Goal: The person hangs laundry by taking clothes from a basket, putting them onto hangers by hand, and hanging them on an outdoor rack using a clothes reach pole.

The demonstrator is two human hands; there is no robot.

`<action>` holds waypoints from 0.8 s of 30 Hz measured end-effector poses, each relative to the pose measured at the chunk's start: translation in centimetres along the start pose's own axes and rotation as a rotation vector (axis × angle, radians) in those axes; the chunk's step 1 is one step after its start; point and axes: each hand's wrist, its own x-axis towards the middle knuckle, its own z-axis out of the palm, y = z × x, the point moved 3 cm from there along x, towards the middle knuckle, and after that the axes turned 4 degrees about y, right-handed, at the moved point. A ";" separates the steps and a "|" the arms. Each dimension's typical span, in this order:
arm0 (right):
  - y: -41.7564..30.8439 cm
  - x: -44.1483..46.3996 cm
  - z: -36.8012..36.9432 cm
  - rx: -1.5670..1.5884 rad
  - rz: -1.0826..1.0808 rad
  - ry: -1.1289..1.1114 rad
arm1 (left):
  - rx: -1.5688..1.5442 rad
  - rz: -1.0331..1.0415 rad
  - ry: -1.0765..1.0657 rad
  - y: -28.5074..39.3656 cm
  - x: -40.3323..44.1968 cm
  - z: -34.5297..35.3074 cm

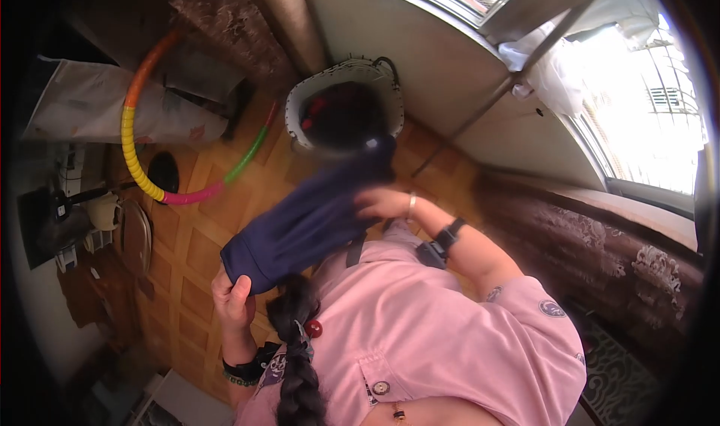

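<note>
A navy blue cloth garment [300, 227], smooth and long with a hemmed or banded end, stretches from lower left to upper right in front of me. My left hand [232, 298] is closed on its banded end, thumb on top and fingers wrapped beneath. Against the near edge of the cloth, further along, lies my right hand [382, 202], its fingers stretched out and slightly blurred. The far end of the garment blurs close to the rim of a white basket [295, 100]. Dark and red cloth [345, 115] fills the basket.
A multicoloured hoop [129, 145] leans at the left. Beyond it is a pale covered surface [90, 103]. A round-backed wooden item [135, 235] stands further left. On the right are a window [637, 118], a slanting pole [480, 115] and a brown patterned cover [600, 238].
</note>
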 end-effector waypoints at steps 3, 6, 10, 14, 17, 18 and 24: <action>-1.3 -2.0 -4.0 0.224 0.129 0.147 | 0.004 -0.038 -0.010 0.7 0.6 -1.3; 0.0 -2.6 -6.9 -0.518 0.049 0.650 | 0.118 -0.046 -0.033 1.0 2.6 -0.5; -11.3 -3.3 -5.9 0.013 -0.046 0.287 | 0.299 -0.014 -0.143 -1.4 5.4 1.0; -19.4 -2.6 -0.4 0.097 -0.430 -0.141 | 0.039 -0.170 -0.109 -7.4 7.4 2.1; -21.1 -0.6 2.2 -0.109 -0.451 -0.026 | 0.170 -0.241 -0.108 -6.6 9.3 3.6; -20.9 0.2 2.4 -0.113 -0.453 -0.015 | 0.275 -0.258 -0.098 -6.5 10.0 3.7; -21.6 -0.3 -1.2 0.023 -0.247 0.224 | -0.166 -0.352 -0.316 -3.9 11.9 5.0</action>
